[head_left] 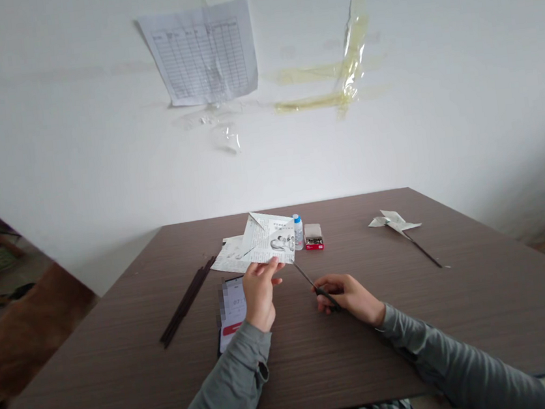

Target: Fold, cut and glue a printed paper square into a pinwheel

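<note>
My left hand [260,292] pinches the lower edge of a folded printed paper sheet [269,238], which stands tilted above the table. My right hand [347,298] grips a pair of slim black scissors [315,287], and their tip points up and left, close to the sheet's lower edge. A second paper sheet [229,256] lies under the raised one. A smartphone [230,313] lies below my left hand, partly hidden by it. A bundle of thin dark sticks [185,302] lies left of the phone.
A white bottle with a blue cap [298,231] and a small red-and-white box [313,236] stand on the brown wood-grain table [463,320]. A paper pinwheel on a dark stick [395,222] lies to the right. Behind is a white wall with a taped grid sheet [201,54].
</note>
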Available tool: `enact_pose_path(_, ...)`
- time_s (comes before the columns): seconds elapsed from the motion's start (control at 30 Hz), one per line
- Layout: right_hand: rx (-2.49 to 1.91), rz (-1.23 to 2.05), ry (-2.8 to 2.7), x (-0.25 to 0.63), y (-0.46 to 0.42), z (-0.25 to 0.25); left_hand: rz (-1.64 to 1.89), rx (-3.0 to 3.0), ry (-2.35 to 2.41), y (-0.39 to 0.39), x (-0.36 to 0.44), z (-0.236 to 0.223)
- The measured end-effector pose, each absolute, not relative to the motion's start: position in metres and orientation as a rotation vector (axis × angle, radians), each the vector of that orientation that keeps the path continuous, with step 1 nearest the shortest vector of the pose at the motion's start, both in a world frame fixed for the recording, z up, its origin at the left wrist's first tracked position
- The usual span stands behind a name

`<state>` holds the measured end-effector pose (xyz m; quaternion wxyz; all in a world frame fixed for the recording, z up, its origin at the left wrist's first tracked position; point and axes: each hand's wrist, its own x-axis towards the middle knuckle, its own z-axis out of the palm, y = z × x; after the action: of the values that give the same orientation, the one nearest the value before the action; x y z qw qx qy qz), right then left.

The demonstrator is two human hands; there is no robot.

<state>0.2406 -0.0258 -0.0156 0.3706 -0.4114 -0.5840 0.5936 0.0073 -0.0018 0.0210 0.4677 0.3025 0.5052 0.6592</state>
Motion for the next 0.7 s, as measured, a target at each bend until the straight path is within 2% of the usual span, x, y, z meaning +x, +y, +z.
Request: enact_pose_path(0.7, -1.077, 1.538, -1.511, 0.2379, -0.0251, -0.0137, 1.594, 0.729, 1.249, -0.0035, 0.0084, 0.0224)
